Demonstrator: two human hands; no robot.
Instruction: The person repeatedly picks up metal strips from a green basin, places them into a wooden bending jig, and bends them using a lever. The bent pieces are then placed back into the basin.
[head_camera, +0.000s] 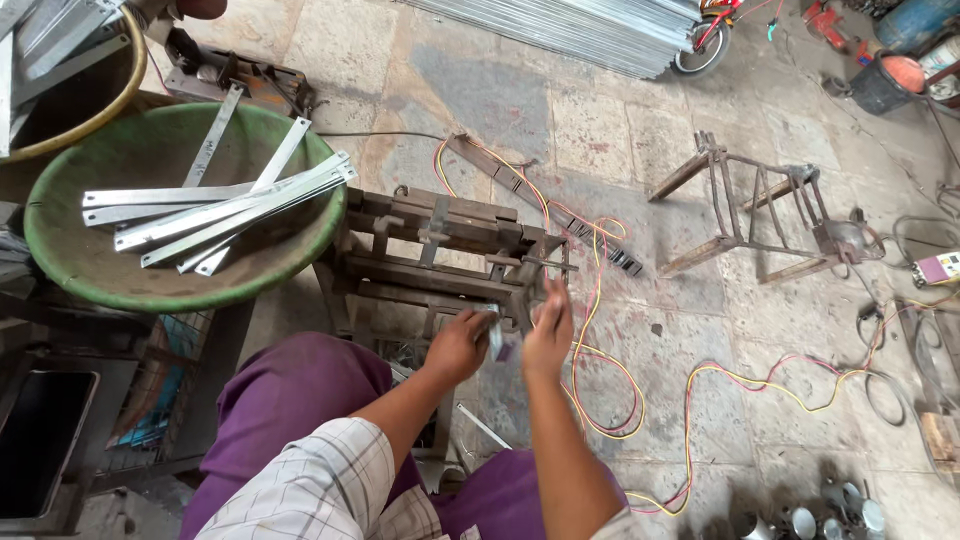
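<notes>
We see bare stone floor (620, 130) open ahead and to the right, though the green basin (60, 250) of metal strips (215, 208) crowds the left. Our left hand (458, 345) pinches a small metal piece (495, 335) at the rusty press's (450, 250) near edge, while our right hand (548, 335) is blurred just beside it, grip unclear.

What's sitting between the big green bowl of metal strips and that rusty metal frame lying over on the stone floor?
In the head view, a rusty metal workbench stands between the green bowl and the frame, with coloured cables trailing across the floor.
</notes>
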